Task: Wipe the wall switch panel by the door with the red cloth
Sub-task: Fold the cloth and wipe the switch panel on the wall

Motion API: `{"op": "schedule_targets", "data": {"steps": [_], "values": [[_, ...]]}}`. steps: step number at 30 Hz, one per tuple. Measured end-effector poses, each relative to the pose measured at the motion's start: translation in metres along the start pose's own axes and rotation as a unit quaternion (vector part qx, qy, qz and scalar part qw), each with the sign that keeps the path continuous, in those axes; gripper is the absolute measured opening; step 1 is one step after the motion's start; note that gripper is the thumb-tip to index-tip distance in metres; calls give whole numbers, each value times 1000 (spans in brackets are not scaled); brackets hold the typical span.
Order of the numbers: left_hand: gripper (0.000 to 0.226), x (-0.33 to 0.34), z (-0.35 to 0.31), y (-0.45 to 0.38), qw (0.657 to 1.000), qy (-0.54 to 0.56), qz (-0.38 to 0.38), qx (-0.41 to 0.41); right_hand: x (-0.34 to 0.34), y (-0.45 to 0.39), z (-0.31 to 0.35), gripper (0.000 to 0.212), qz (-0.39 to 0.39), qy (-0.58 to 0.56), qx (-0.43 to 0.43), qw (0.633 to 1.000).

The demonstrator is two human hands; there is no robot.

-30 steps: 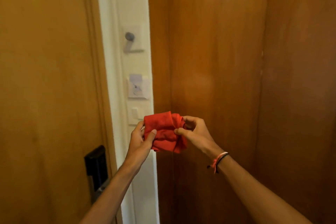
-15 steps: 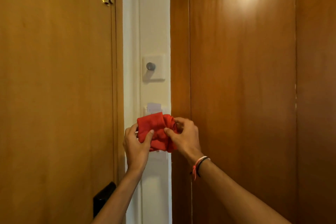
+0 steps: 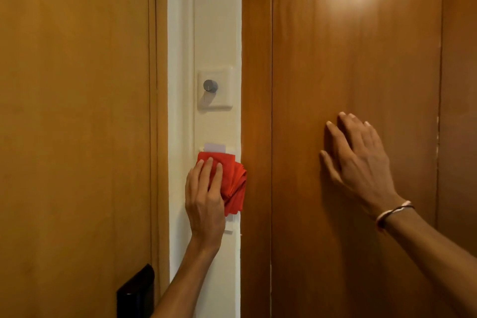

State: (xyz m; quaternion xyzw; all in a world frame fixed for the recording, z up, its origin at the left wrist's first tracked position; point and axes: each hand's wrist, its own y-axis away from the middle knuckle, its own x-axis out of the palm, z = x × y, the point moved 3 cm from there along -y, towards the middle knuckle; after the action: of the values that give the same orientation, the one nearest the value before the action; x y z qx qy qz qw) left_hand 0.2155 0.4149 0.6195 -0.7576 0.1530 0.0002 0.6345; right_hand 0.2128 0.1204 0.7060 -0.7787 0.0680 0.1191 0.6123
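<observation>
While the left hand (image 3: 205, 199) presses the red cloth (image 3: 233, 183) flat against the wall switch panel (image 3: 229, 224), the wipe looks only just under way. Its grip is fingers laid together over the folded cloth, palm pushing it into the white strip of wall beside the door (image 3: 77, 137). Well off to the right of that grip, the right hand (image 3: 357, 160) lies spread and empty on the wooden panelling (image 3: 361, 46), seemingly as a brace. Above the cloth a dimmer plate (image 3: 215, 88) with a grey knob stands untouched, and a pale card (image 3: 214, 147) peeks out just over the cloth's top edge. Most of the switch panel sits hidden under cloth and hand; only its lower corner shows, so how much is clean is hard to say. Strokes probably remain.
</observation>
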Motion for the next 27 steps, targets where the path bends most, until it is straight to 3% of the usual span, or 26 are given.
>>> {"op": "schedule_targets", "data": {"steps": [3, 7, 11, 15, 19, 22, 25, 27], "values": [[61, 14, -7, 15, 997, -42, 53, 35, 18, 12, -6, 73, 5, 22, -17, 1000], [58, 20, -3, 17, 992, -76, 79, 62, 37, 15, 4, 78, -23, 32, 21, 999], [59, 25, -2, 7, 994, -72, 73, 31, 49, 15, 11, 80, -62, 54, 42, 996], [57, 39, 0, 17, 989, -92, 56, 104, 54, 15, 9, 83, -80, 66, 33, 994], [57, 36, -1, 11, 997, -69, 27, 38, 55, 14, 10, 88, -80, 65, 25, 994], [58, 35, -3, 11, 994, -71, 52, 60, 56, 16, 9, 89, -78, 64, 21, 995], [58, 32, 1, 6, 997, -60, 51, 10, 59, 16, 9, 90, -83, 65, 20, 994], [59, 32, 1, 9, 995, -62, 63, 42, 60, 15, 9, 90, -86, 68, 22, 994]]}}
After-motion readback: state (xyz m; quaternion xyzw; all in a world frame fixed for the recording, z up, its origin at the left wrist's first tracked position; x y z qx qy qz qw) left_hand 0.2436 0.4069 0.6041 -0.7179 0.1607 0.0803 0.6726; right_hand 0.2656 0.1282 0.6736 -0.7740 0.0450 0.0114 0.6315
